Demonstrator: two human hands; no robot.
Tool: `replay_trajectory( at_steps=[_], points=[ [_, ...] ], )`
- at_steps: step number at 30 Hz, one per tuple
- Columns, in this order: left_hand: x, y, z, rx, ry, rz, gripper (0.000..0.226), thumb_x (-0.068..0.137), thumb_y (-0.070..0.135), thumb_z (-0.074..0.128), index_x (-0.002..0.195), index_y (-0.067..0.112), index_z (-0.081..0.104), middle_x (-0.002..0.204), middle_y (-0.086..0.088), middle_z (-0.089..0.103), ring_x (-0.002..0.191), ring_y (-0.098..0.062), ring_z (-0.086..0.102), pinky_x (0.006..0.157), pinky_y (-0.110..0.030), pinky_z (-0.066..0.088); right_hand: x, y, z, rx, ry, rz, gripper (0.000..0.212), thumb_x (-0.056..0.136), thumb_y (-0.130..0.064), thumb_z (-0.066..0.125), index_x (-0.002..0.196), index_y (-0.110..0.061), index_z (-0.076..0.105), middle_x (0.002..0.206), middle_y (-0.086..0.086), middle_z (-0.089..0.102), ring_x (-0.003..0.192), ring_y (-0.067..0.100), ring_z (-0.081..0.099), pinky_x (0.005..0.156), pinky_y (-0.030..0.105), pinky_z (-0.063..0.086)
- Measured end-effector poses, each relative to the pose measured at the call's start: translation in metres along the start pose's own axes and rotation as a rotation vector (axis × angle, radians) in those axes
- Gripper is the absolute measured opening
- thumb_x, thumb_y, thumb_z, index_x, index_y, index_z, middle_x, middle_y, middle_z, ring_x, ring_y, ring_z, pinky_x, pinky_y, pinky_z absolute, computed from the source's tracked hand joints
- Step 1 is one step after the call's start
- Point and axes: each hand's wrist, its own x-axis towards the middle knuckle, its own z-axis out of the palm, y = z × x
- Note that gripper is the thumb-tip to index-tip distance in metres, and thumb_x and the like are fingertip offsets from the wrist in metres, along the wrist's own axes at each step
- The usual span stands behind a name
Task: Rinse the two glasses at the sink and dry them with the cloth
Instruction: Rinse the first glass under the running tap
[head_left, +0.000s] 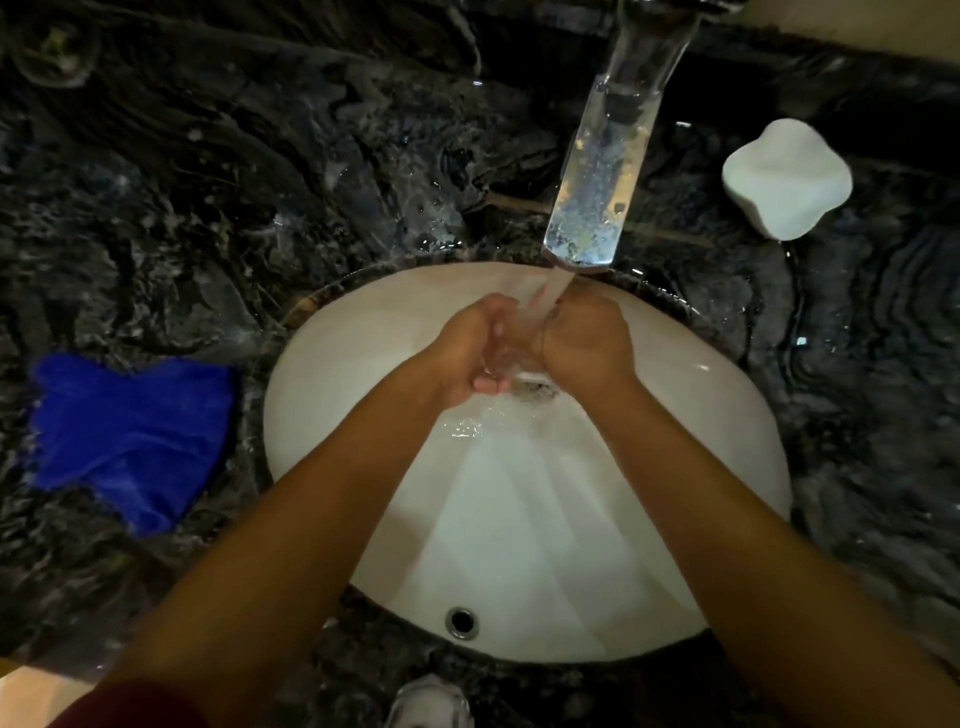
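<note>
Over the white sink basin (519, 545), a clear glass (514, 358) sits between both my hands, under the water stream from the tap (592, 197). My left hand (467, 353) curls round its left side, with fingertips showing beneath it. Wrapped round its right side is my right hand (587, 343). Much of the glass is hidden by my fingers and the water. A blue cloth (130, 431) lies crumpled on the dark counter left of the basin. Far back left, a faint round outline looks like a second glass (52, 47).
Wet dark marble counter (260, 182) surrounds the basin. A white soap dish (787, 176) stands right of the tap. Water runs down the basin past the drain (535, 389); an overflow hole (461, 621) is at the near wall. A blurred whitish object (428, 701) shows at the bottom edge.
</note>
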Motion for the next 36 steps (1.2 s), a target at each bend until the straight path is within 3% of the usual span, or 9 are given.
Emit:
replay_trajectory(
  at_steps=[3,7,11,17,22,26,30,33,36],
  points=[
    [-0.007,0.008,0.005,0.185,0.113,0.15,0.033,0.099,0.033,0.046,0.07,0.018,0.052,0.056,0.0,0.059,0.04,-0.018,0.044,0.043,-0.02,0.026,-0.005,0.012,0.011,-0.021,-0.103,0.182,0.039,0.095,-0.051,0.06,0.09,-0.014,0.068,0.082,-0.001,0.059,0.078,0.022,0.061,0.069,0.028,0.043],
    [-0.007,0.011,0.01,0.45,0.193,0.545,0.024,0.098,0.022,0.048,0.079,0.019,0.063,0.064,0.006,0.062,0.049,-0.005,0.057,0.047,-0.022,0.043,-0.019,0.025,0.017,0.786,-0.576,0.513,0.04,0.097,-0.053,0.06,0.072,-0.021,0.056,0.051,-0.004,0.033,0.037,0.009,0.026,0.036,0.016,0.019],
    [-0.005,0.003,0.006,0.368,0.187,0.726,0.024,0.094,0.015,0.051,0.077,0.025,0.063,0.069,0.012,0.063,0.065,-0.001,0.059,0.064,-0.02,0.046,-0.023,0.023,0.009,0.913,-0.787,0.512,0.036,0.097,-0.046,0.064,0.069,-0.025,0.055,0.056,-0.004,0.028,0.038,0.006,0.02,0.034,0.015,0.015],
    [-0.016,-0.002,0.008,0.069,0.015,-0.004,0.026,0.099,0.032,0.045,0.094,0.009,0.055,0.074,-0.009,0.064,0.04,-0.02,0.049,0.039,-0.018,0.025,0.005,0.001,-0.031,-0.151,-0.234,-0.077,0.043,0.077,-0.048,0.084,0.095,-0.014,0.066,0.081,-0.003,0.065,0.075,0.018,0.063,0.07,0.033,0.053],
    [-0.015,-0.017,-0.006,0.148,-0.121,-0.094,0.038,0.099,0.043,0.042,0.103,0.01,0.06,0.079,-0.014,0.066,0.05,-0.024,0.054,0.04,-0.018,0.03,-0.013,0.009,-0.003,-0.116,-0.131,-0.593,0.024,0.075,-0.039,0.075,0.091,-0.027,0.063,0.09,-0.003,0.062,0.081,0.023,0.059,0.068,0.039,0.053],
    [-0.015,0.003,-0.002,0.08,0.041,0.07,0.026,0.093,0.035,0.047,0.078,0.014,0.053,0.054,-0.005,0.056,0.041,-0.019,0.043,0.04,-0.017,0.026,0.006,0.015,0.008,-0.022,0.068,-0.15,0.024,0.084,-0.043,0.071,0.082,-0.022,0.06,0.077,-0.008,0.064,0.069,0.016,0.062,0.061,0.031,0.049],
    [-0.019,0.019,0.012,0.219,0.21,0.229,0.029,0.099,0.032,0.044,0.08,0.017,0.061,0.058,0.001,0.059,0.047,-0.016,0.05,0.052,-0.023,0.035,-0.004,0.006,0.001,0.806,-0.398,0.411,0.012,0.092,-0.026,0.069,0.084,-0.017,0.065,0.075,0.007,0.057,0.042,0.01,0.039,0.035,0.018,0.028],
    [-0.019,0.01,0.017,0.154,0.256,0.362,0.023,0.099,0.023,0.046,0.089,0.012,0.063,0.065,-0.004,0.058,0.043,-0.012,0.05,0.045,-0.021,0.035,-0.011,0.006,-0.007,0.942,-0.668,0.425,0.016,0.098,-0.015,0.05,0.096,-0.011,0.065,0.086,0.014,0.068,0.033,0.006,0.038,0.031,0.015,0.024],
    [-0.022,0.002,0.018,0.011,0.269,0.35,0.023,0.098,0.025,0.047,0.099,0.011,0.066,0.078,-0.012,0.066,0.049,-0.019,0.055,0.043,-0.024,0.039,-0.013,0.009,-0.019,0.986,-0.562,0.309,0.014,0.088,-0.004,0.051,0.088,-0.009,0.064,0.072,0.011,0.073,0.042,0.011,0.046,0.038,0.02,0.03]
  ],
)
